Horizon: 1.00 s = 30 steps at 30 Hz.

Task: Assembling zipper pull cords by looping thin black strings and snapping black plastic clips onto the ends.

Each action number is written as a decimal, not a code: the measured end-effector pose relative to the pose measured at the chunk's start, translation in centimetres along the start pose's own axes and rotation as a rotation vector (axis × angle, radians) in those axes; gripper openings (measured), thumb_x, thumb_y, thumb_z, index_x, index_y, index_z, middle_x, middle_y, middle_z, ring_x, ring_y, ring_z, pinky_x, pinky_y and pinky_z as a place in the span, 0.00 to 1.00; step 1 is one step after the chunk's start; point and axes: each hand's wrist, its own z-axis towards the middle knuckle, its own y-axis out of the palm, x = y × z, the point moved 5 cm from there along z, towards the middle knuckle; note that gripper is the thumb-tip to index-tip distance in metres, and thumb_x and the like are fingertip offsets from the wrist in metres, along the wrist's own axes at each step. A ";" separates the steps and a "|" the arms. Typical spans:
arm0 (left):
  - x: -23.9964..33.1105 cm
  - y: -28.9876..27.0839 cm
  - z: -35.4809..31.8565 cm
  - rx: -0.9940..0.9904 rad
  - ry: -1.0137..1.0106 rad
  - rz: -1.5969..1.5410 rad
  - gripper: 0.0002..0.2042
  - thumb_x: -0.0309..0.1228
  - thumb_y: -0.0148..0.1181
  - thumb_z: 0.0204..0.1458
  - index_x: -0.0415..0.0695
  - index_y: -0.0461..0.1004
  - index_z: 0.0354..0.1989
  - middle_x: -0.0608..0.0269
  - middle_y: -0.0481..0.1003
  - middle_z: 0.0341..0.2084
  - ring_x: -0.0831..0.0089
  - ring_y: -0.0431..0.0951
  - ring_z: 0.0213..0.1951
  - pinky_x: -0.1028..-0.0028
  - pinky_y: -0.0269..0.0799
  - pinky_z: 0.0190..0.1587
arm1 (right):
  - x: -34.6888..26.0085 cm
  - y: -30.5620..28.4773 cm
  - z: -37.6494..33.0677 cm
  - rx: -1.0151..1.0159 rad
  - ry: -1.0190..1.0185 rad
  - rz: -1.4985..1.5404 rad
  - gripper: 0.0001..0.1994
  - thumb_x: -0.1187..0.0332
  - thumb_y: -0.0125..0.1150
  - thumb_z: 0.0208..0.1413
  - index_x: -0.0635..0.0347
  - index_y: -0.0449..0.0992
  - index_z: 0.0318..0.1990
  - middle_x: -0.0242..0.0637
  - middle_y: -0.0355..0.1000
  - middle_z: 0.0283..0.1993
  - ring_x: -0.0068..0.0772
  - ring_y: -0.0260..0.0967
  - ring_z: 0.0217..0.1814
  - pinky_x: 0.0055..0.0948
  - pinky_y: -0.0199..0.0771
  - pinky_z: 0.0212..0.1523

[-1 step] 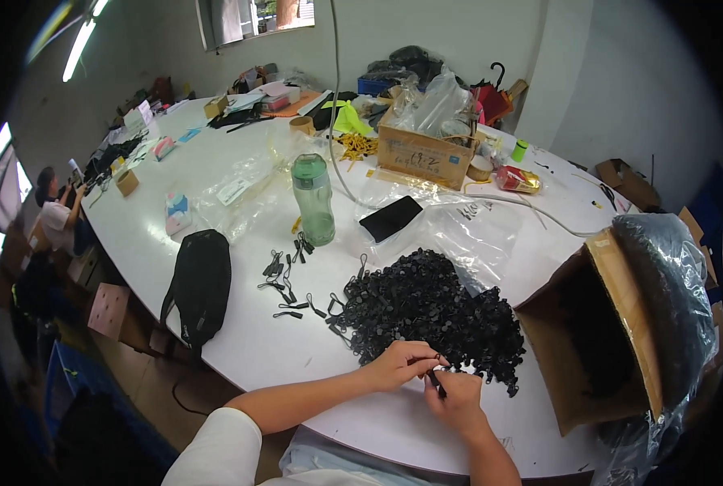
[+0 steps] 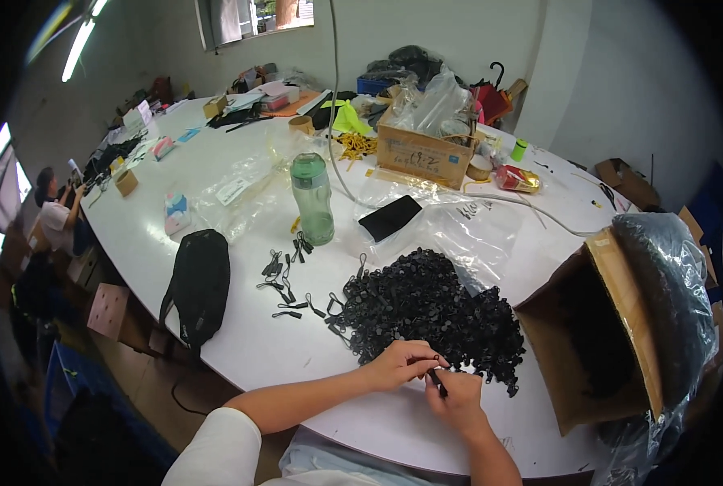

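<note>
Close to the table's near edge, my left hand (image 2: 400,366) and my right hand (image 2: 462,398) meet at the fingertips. Both are closed on a small black zipper pull (image 2: 437,381), which the fingers partly cover. Just beyond them lies a wide heap of small black pieces (image 2: 426,304), too crowded to make out singly. To the heap's left, several black zipper pulls with cord loops (image 2: 287,285) are scattered on the white table (image 2: 276,356).
A green bottle (image 2: 311,202), a flat black rectangular thing (image 2: 390,218) and a black pouch (image 2: 200,283) stand or lie around the heap. At right, an open cardboard box (image 2: 552,332) holds dark contents. Farther back are another carton (image 2: 422,154), plastic bags and a seated person (image 2: 57,215).
</note>
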 end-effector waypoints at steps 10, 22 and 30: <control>0.5 -0.2 -0.3 -0.155 0.188 0.340 0.10 0.23 0.55 0.52 0.38 0.77 0.41 0.59 0.73 0.25 0.71 0.73 0.24 0.76 0.67 0.28 | -0.3 -0.5 -0.1 0.074 0.032 -0.005 0.04 0.74 0.63 0.42 0.63 0.73 0.25 0.36 0.68 0.15 0.34 0.66 0.12 0.28 0.65 0.15; 1.4 0.3 -0.7 -0.099 0.422 0.743 0.06 0.25 0.59 0.46 0.41 0.74 0.33 0.58 0.71 0.21 0.61 0.75 0.26 0.66 0.71 0.27 | 1.0 0.4 -0.5 -0.143 0.135 -0.043 0.04 0.70 0.60 0.46 0.60 0.72 0.26 0.38 0.68 0.15 0.37 0.67 0.14 0.33 0.66 0.16; 1.3 0.0 -0.1 -0.058 0.327 0.570 0.10 0.23 0.59 0.45 0.38 0.74 0.38 0.54 0.76 0.27 0.58 0.77 0.28 0.66 0.73 0.31 | 1.7 1.0 -0.9 -0.223 0.137 -0.073 0.05 0.69 0.59 0.45 0.58 0.72 0.28 0.39 0.69 0.17 0.40 0.69 0.17 0.38 0.68 0.19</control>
